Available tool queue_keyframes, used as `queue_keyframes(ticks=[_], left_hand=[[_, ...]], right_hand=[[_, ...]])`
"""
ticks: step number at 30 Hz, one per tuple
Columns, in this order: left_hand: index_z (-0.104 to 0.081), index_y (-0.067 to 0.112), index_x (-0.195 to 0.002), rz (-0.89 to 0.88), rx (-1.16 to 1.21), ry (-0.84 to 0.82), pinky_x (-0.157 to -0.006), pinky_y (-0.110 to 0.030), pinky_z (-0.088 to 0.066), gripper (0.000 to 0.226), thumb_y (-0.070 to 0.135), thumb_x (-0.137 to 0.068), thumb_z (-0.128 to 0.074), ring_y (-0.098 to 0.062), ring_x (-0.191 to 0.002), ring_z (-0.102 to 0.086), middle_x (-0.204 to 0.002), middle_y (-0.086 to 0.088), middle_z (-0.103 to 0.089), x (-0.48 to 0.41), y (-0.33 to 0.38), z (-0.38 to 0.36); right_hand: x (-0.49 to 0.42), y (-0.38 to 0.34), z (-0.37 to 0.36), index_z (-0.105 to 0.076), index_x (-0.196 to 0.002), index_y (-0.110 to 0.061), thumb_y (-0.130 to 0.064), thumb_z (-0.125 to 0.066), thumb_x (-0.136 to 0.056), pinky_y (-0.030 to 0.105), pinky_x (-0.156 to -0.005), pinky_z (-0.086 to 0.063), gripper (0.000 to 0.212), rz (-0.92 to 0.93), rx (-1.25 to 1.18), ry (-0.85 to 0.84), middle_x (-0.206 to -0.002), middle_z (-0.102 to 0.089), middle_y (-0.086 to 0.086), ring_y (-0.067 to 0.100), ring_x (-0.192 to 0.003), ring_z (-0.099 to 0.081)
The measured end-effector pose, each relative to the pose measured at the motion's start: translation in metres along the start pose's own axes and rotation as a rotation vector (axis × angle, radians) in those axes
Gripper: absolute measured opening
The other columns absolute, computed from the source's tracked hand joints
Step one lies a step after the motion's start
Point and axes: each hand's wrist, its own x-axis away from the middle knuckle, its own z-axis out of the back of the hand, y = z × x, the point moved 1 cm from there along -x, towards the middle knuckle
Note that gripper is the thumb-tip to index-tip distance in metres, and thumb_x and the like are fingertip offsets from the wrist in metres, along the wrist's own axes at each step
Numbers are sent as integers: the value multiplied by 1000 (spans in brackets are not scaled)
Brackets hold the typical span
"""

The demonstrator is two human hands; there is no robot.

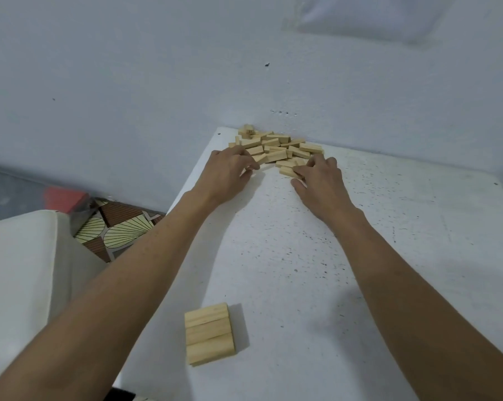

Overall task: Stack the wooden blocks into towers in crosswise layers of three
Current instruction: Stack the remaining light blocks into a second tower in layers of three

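A heap of pale wooden blocks (276, 146) lies at the far edge of the white table (389, 227), against the wall. Both my arms reach out to it. My left hand (227, 175) rests at the heap's left front, fingertips pinched on a block (257, 157). My right hand (321, 180) sits at the right front, fingers curled over a block (287, 171) lying on the table. Near me, a flat layer of three blocks (209, 332) lies side by side on the table.
The table's left edge runs diagonally from the heap toward me. Beyond it are a white cushion (21, 270), a patterned floor (117, 230) and a red object (62, 198). A grey wall stands behind the table.
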Motion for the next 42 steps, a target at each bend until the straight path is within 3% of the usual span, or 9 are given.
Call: queue_keyframes(ticks=[9,18,27,30,34,38,42], left_hand=[[-74,17,-109,8,11,4,-85,-38,-44,21,12,-93,-62,-24,-99,-63,-113,-5,-66,14,-2,13],[-75,19,-110,12,65,0,-87,-44,-50,22,13,-93,-63,-23,-98,-64,-115,-2,-65,31,12,20],[-75,22,-110,46,99,-41,-79,-26,-45,20,18,-96,-61,-15,-91,-63,-111,-1,-66,54,24,45],[-77,22,-104,59,141,-86,-81,-32,-51,17,17,-95,-63,-10,-83,-63,-104,-2,-67,63,43,58],[-76,22,-99,100,174,-203,-87,-34,-52,16,14,-94,-63,-10,-87,-67,-97,7,-68,75,82,75],[-70,25,-93,137,286,-258,-77,-24,-53,8,20,-93,-64,-4,-86,-65,-100,10,-69,95,130,87],[-66,24,-94,165,353,-268,-74,-26,-54,6,30,-93,-65,-5,-86,-66,-100,8,-69,118,171,87]], right_hand=[[0,-12,-2,-62,-113,-10,-25,-56,-96,42,-92,-37,24,-29,31,36,-122,-49,14,34,-112,-41],[18,-18,3,-61,-99,-8,-26,-58,-87,39,-86,-39,22,-66,-1,-3,-112,-53,10,30,-103,-41],[64,-25,13,-56,-99,-10,-27,-59,-89,39,-84,-40,20,-107,-104,-3,-108,-53,8,29,-99,-41],[92,-25,19,-56,-102,-12,-28,-58,-90,36,-80,-37,20,-135,-98,4,-106,-55,6,27,-98,-42],[139,-21,28,-58,-102,-13,-26,-59,-91,34,-77,-34,18,-158,-148,32,-103,-57,3,24,-94,-39],[186,-15,39,-62,-102,-13,-21,-63,-90,35,-76,-37,15,-122,-197,70,-101,-62,1,21,-91,-38],[225,-11,53,-63,-102,-13,-16,-66,-89,36,-73,-45,14,-29,-259,22,-101,-64,-2,25,-93,-46]])
